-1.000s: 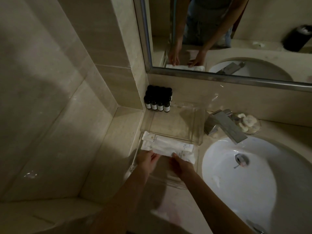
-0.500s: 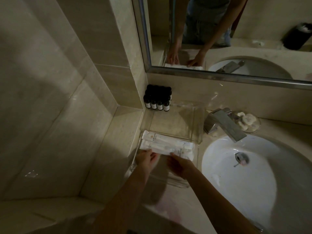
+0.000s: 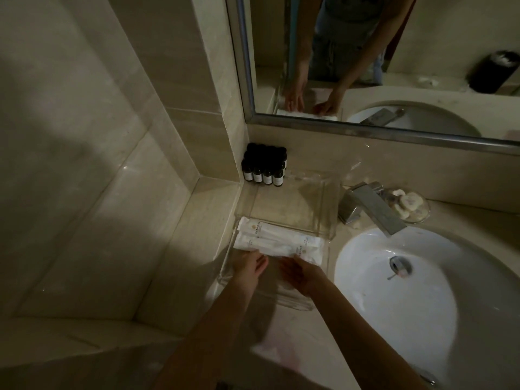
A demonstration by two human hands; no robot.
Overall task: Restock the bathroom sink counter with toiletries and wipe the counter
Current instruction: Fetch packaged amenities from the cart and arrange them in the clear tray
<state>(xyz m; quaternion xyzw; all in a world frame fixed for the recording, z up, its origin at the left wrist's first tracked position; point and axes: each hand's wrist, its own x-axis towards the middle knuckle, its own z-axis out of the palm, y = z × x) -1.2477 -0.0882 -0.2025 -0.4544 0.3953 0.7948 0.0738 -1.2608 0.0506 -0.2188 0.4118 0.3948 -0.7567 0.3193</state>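
Head view looks down at a dim bathroom tabletop [image 3: 475, 220] with a white sink [image 3: 394, 299] at the lower right.

Some of the job looks done. A bunch of small dark bottles [image 3: 264, 167] stands in the corner, just above the middle of the frame. Long white packets [image 3: 278, 240] lie in a clear tray [image 3: 333, 209] in the middle of the frame, left of the sink. I think the person is lining these packets up now. More things may go into the tray after this. The wiping looks like it is not done yet, and I cannot make out a cloth anywhere.

Both hands reach into the near part of the tray. On the left hand [image 3: 249, 267] the fingers look straight and touch the near edge of the packets. The right hand [image 3: 302, 273] has its fingertips at the same edge, but I cannot tell if it pinches a packet or only pushes it.

The packets are thin, flat and bright white, with a little print on them. They lie side by side, a bit slanted, and overlap.
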